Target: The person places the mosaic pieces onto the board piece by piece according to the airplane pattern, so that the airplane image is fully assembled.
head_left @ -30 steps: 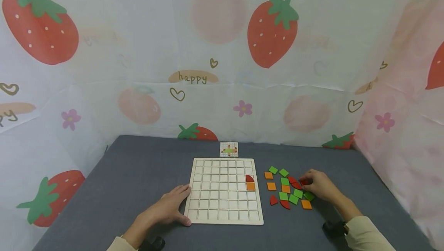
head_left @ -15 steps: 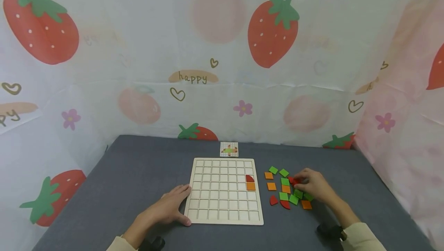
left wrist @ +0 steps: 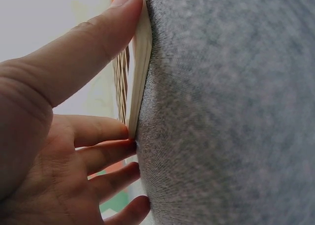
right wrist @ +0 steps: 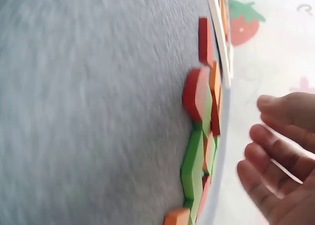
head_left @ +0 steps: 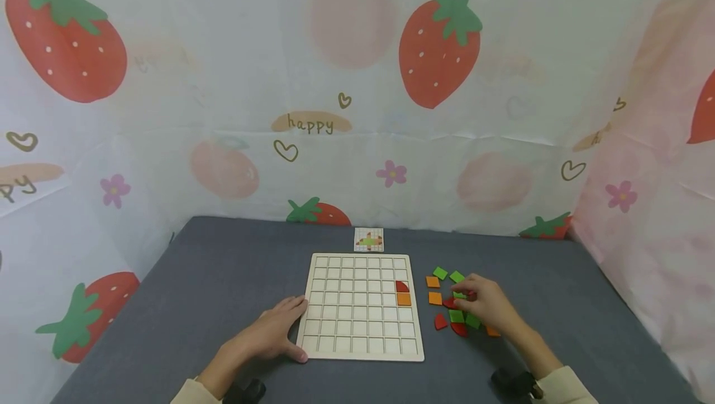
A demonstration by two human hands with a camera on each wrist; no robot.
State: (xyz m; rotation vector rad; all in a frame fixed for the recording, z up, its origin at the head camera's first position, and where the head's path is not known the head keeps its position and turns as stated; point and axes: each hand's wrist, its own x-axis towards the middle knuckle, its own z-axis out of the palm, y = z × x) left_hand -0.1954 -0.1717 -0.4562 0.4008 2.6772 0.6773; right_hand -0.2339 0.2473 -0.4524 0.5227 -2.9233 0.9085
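Since a second ago the right hand [head_left: 485, 306] has slid left across the loose tiles [head_left: 454, 315] at lower right of the frame, fingers pinching a red tile [head_left: 471, 295], while the left hand [head_left: 275, 333], fingers relaxed, steadies the board [head_left: 360, 311].

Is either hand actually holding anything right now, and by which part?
Left hand braces the grid board at its left edge. Right hand is over the loose tiles; a grip cannot be told.

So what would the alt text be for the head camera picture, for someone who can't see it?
A person's right hand reaches into a scatter of green, orange and red tiles on a grey table, while the left hand rests against a wooden grid board holding two tiles.
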